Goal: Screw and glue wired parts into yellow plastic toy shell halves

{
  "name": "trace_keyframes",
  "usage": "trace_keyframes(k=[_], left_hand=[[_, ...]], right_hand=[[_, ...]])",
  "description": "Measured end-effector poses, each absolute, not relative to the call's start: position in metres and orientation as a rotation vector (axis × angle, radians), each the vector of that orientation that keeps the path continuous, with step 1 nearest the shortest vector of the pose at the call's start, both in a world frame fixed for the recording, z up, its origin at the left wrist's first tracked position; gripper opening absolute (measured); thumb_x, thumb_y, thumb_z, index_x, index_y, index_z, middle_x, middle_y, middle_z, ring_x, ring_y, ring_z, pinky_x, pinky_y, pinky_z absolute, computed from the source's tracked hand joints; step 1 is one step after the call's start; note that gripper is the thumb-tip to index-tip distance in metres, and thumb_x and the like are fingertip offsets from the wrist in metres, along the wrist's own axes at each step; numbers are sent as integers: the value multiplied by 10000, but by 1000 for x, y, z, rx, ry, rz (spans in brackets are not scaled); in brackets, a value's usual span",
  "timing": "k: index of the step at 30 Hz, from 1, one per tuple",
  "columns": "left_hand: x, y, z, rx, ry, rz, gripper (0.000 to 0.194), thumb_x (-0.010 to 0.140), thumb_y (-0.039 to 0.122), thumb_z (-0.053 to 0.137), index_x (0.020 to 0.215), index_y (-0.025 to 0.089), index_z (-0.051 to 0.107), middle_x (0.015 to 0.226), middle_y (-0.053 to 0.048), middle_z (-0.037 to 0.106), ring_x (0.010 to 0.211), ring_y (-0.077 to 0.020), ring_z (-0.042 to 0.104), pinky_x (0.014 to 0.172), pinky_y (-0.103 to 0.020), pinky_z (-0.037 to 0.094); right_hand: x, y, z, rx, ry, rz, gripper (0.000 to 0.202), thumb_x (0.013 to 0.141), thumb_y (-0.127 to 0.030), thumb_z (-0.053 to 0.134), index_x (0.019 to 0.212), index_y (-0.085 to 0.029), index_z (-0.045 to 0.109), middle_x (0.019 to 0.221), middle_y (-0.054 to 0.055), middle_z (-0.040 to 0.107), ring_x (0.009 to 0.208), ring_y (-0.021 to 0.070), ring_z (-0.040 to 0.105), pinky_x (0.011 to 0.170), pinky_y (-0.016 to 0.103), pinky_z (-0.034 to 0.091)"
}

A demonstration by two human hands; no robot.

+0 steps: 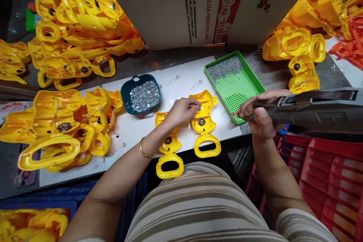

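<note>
My left hand (183, 112) reaches over a yellow plastic shell (206, 103), its fingertips pinched close to a small part inside it. What the fingertips hold, if anything, is too small to make out. This shell has a round speaker-like disc (201, 121) and a loop handle (207, 146) at its near end. A second yellow shell (173, 141) lies to its left, partly under my left forearm. My right hand (262, 115) is wrapped around the front of a dark electric screwdriver (314, 111). Its bit points left, over the near end of a green perforated tray (253, 79).
Small metal screws fill the tray's far end. A dark teal basket (124, 96) holds more shiny metal pieces. Yellow shells pile up at left (56, 113), back left (82, 22) and right (303, 45). A cardboard box (170, 11) stands behind; a red crate (320, 174) sits lower right.
</note>
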State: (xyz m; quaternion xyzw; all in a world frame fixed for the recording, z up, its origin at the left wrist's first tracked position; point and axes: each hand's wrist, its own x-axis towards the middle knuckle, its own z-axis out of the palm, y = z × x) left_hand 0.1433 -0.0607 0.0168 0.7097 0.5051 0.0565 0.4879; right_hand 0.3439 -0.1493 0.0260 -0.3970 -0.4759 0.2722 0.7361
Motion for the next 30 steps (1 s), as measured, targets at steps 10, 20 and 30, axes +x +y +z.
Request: trace_keyframes(k=[10, 20, 30], left_hand=[[146, -68, 14, 2041, 1226, 56, 362, 813, 210, 574, 1149, 168, 701, 1101, -68, 730, 890, -221, 682, 829, -330, 515], [144, -75, 4, 2536, 1241, 52, 259, 881, 193, 536, 1073, 145, 702, 995, -82, 717, 886, -239, 678, 715, -324, 533], [137, -71, -4, 2797, 927, 413, 265, 972, 277, 491, 1042, 150, 713, 832, -74, 699, 800, -223, 534, 666, -328, 471]], right_hand=[[372, -129, 29, -871, -880, 380, 225, 808, -391, 695, 916, -227, 583, 517, -80, 491, 397, 90, 480, 413, 226, 447], [386, -103, 11, -963, -932, 376, 254, 814, -432, 705, 924, -241, 578, 536, -80, 480, 406, 98, 479, 412, 245, 444], [387, -84, 2, -1062, -920, 348, 361, 789, -553, 684, 907, -248, 530, 532, -87, 414, 400, 101, 470, 396, 254, 460]])
